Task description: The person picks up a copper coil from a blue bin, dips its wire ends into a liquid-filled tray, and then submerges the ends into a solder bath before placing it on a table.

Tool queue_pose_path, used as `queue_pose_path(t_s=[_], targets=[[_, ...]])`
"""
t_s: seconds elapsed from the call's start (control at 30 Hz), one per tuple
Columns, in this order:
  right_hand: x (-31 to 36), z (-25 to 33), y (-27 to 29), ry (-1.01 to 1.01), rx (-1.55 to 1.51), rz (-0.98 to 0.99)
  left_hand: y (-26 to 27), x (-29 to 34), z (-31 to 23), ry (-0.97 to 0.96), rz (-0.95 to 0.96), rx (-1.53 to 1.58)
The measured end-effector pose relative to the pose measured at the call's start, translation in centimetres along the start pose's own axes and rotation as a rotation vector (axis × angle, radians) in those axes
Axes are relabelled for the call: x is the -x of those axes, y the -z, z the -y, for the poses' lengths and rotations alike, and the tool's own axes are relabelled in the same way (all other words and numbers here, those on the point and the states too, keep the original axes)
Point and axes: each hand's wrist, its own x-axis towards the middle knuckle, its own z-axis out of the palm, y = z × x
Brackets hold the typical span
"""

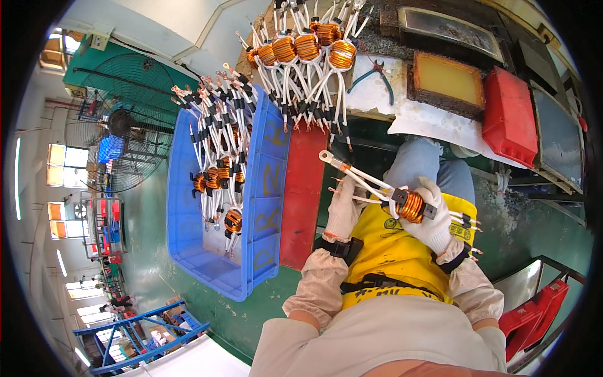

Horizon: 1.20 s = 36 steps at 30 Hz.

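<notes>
Right of the frame's centre, the right hand [434, 220] grasps the coil [411, 207], its white leads [368, 178] slanting toward upper left, their lug [325, 156] nearer the left hand [342, 213], whose grip I cannot tell.

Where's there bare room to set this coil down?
Bare: near end of the blue bin, past its wires; white paper around the pliers, between bunched coils and yellow tray; lower red panel, between bin and left hand. Crowded: bin's far end, full of wires; left of the paper, coils.
</notes>
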Motion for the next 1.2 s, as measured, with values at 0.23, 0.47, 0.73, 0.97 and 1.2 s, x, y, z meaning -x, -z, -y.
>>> queue_pose_path(t_s=[0.23,0.47,0.73,0.97,1.2], targets=[[0.5,-1.0,-0.2,-0.051,-0.037,0.056,2.3,-1.6,3.0,0.235,0.078,0.324],[0.5,-1.2,-0.5,-0.002,-0.064,0.033,4.2,-1.6,0.2,-0.001,0.108,0.177],[0.5,-1.1,-0.9,-0.022,-0.026,0.031,4.2,-2.3,-2.2,-0.278,-0.163,-0.665],[0.8,-2.5,-1.8,-0.012,-0.127,-0.010,-2.6,-0.5,-9.4,-1.412,0.156,-1.889],[-0.5,0.4,1.2,-0.210,-0.162,0.113,-3.3,-1.5,-9.3,-1.244,0.222,-1.962]])
